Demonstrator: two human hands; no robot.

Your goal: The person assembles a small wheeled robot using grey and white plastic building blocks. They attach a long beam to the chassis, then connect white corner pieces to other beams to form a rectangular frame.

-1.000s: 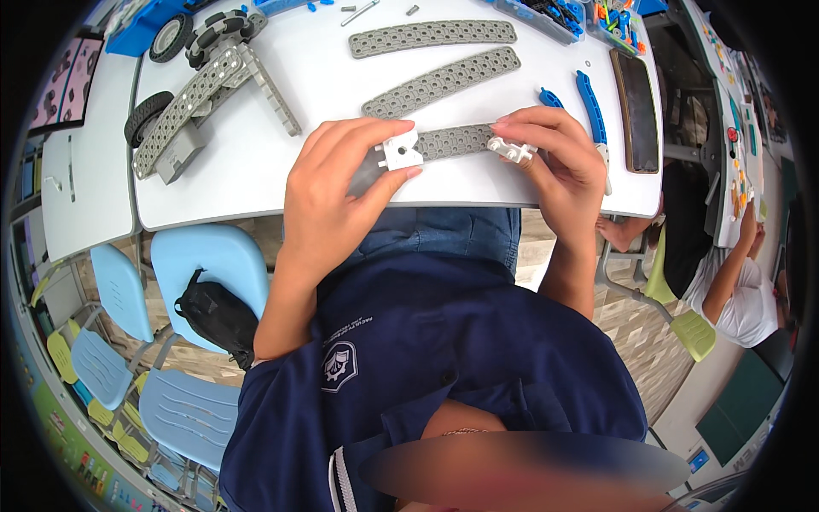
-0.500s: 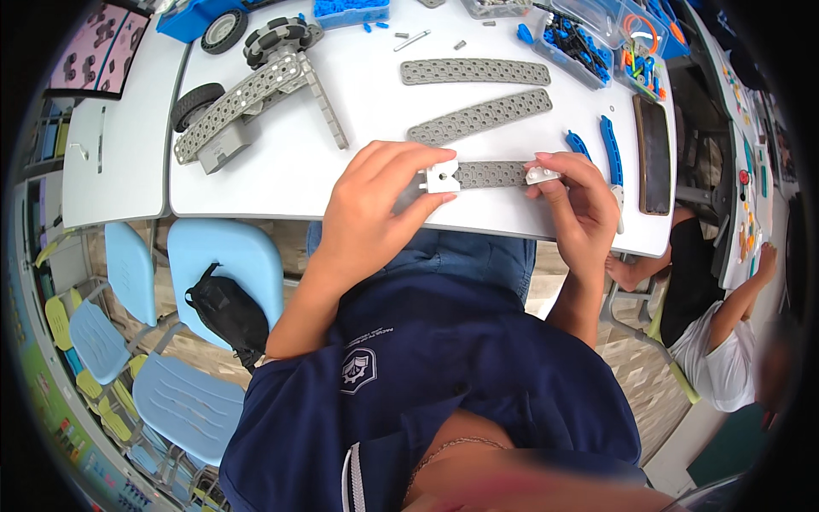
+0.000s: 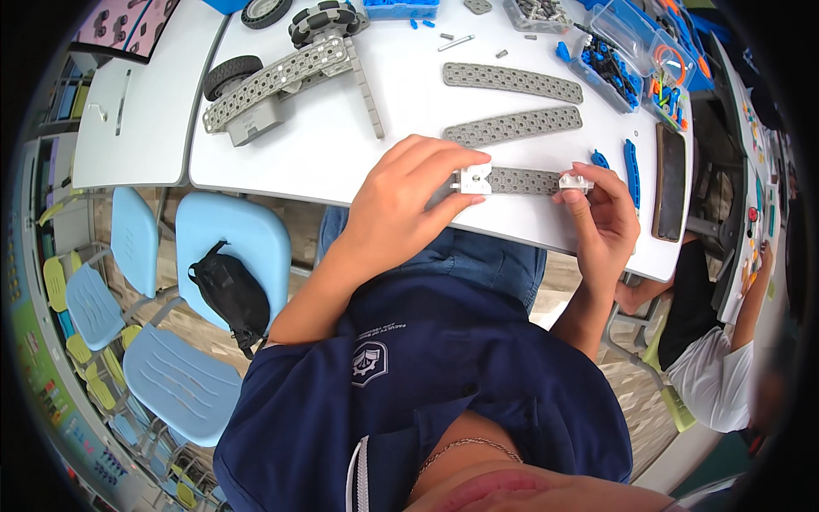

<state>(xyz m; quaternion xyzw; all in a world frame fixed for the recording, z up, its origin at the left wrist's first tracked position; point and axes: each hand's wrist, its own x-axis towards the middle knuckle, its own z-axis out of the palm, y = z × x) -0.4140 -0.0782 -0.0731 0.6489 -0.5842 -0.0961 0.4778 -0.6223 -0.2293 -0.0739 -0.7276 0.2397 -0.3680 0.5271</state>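
My left hand (image 3: 408, 200) pinches a small white connector block (image 3: 475, 179) with a round hole between thumb and fingers. That block sits at the left end of a grey perforated beam (image 3: 525, 181), held just over the table's near edge. Around the beam's right end, my right hand (image 3: 604, 224) grips another white connector piece (image 3: 576, 182) with small pegs; whether it is joined to the beam I cannot tell. Two more grey perforated beams, one straight across (image 3: 512, 81) and one slanted (image 3: 514, 126), lie just beyond my hands.
A grey wheeled assembly (image 3: 277, 85) stands on the left of the white table (image 3: 401, 94). Toward the right are blue curved parts (image 3: 631, 171), a phone (image 3: 670, 183) and bins of small parts (image 3: 607, 72). A black bag (image 3: 229, 290) rests on a blue chair (image 3: 264, 235); another person (image 3: 712, 367) sits at right.
The view has shifted, so the table's things appear further right. Both hands keep their holds, and the white piece in my right hand now looks more level.
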